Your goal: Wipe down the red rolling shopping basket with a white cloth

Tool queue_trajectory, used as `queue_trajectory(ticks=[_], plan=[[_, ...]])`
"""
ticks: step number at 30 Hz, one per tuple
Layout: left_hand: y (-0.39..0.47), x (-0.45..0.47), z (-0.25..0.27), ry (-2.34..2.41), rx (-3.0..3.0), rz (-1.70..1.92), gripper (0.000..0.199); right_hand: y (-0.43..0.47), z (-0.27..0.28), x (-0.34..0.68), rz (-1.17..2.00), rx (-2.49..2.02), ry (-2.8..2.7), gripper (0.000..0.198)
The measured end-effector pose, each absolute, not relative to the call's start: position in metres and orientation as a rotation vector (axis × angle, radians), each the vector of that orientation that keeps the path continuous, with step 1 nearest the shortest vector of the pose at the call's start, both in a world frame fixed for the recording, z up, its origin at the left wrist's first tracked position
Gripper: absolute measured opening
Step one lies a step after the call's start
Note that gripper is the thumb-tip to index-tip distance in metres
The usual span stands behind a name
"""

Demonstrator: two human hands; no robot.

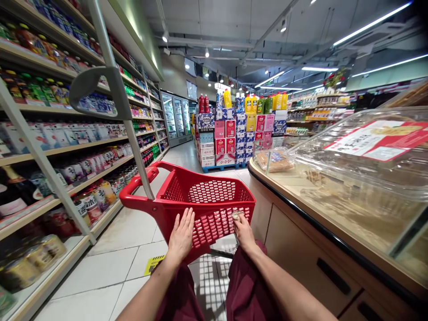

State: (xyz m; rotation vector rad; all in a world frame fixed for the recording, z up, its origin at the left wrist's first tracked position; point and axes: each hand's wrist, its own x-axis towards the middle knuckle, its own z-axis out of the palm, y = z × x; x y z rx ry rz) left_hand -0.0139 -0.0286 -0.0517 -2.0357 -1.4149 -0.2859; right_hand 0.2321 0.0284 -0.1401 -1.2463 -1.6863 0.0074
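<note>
**Red cart beside the worktop, a hand at either part of its side**

The red cart stands on the pale tiled floor, directly in front of the person, with the worktop to its right and the drink shelves to its left. The left hand is flat and holds nothing, its fingers straight and together, over the solid part of the cart's near side (whether the palm presses on it, I cannot tell). Farther right, the right hand has its fingers curled around a small pale wad, held up at the perforated panel near the cart's far end.

A grey pole with a looped grey bracket rises at the cart's handle end. Below the hands are dark red trousers, and a yellow floor sticker lies left of them. Clear plastic packs rest on the worktop. Beyond the cart, stacked cartons carry bottles on top; a glass-door fridge stands farther back.
</note>
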Motion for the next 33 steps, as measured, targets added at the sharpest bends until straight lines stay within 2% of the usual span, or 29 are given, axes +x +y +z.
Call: queue_trajectory(ticks=[6, 12, 17, 23, 28, 33], plan=[[-0.029, -0.01, -0.049, -1.43, -2.057, -0.316, 0.062, 0.033, -0.097, 0.225, -0.131, -1.07, -1.723, 0.04], [-0.037, -0.023, -0.049, -1.44, -2.035, -0.308, 0.063, 0.017, -0.108, 0.196, -0.066, -1.028, -2.012, 0.033], [-0.04, -0.029, -0.044, -1.442, -2.002, -0.343, 0.064, 0.019, -0.092, 0.173, -0.118, -0.949, -1.894, 0.033], [-0.048, -0.047, -0.045, -1.439, -1.984, -0.361, 0.063, 0.008, -0.103, 0.151, -0.103, -0.922, -2.095, 0.035], [-0.054, -0.057, -0.039, -1.468, -1.987, -0.397, 0.065, 0.014, -0.081, 0.131, -0.161, -0.856, -1.898, 0.032], [-0.062, -0.071, -0.038, -1.475, -1.973, -0.396, 0.066, 0.006, -0.088, 0.115, -0.099, -0.807, -2.079, 0.027]])
